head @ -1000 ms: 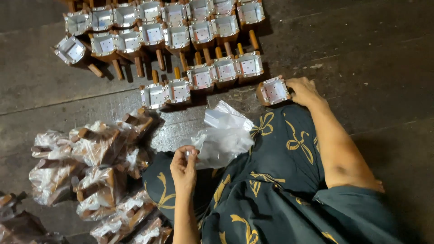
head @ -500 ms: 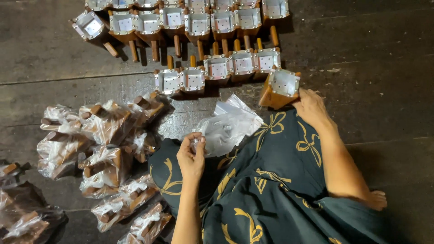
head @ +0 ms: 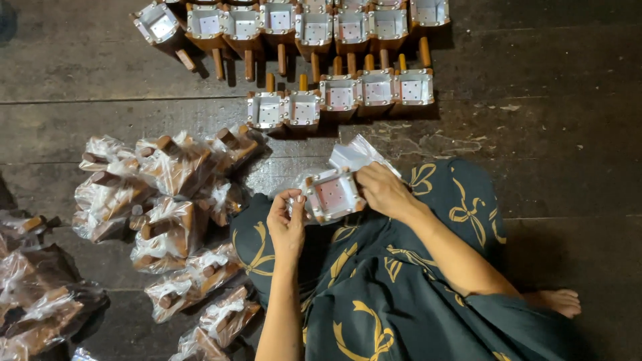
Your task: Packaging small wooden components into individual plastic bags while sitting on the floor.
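My right hand grips a small wooden box with a metal-lined square face, held over my lap. My left hand pinches the edge of a clear plastic bag at the box's left side. The bag lies under and behind the box on my dark green, gold-patterned skirt. The box's handle is hidden.
Rows of the same wooden boxes with handles stand on the dark plank floor ahead. A pile of bagged boxes lies to my left, more at the far left. My bare foot shows at the right.
My right hand lifted a box from the end of the near row and brought it to my lap. My left hand rose to meet it at the bag.
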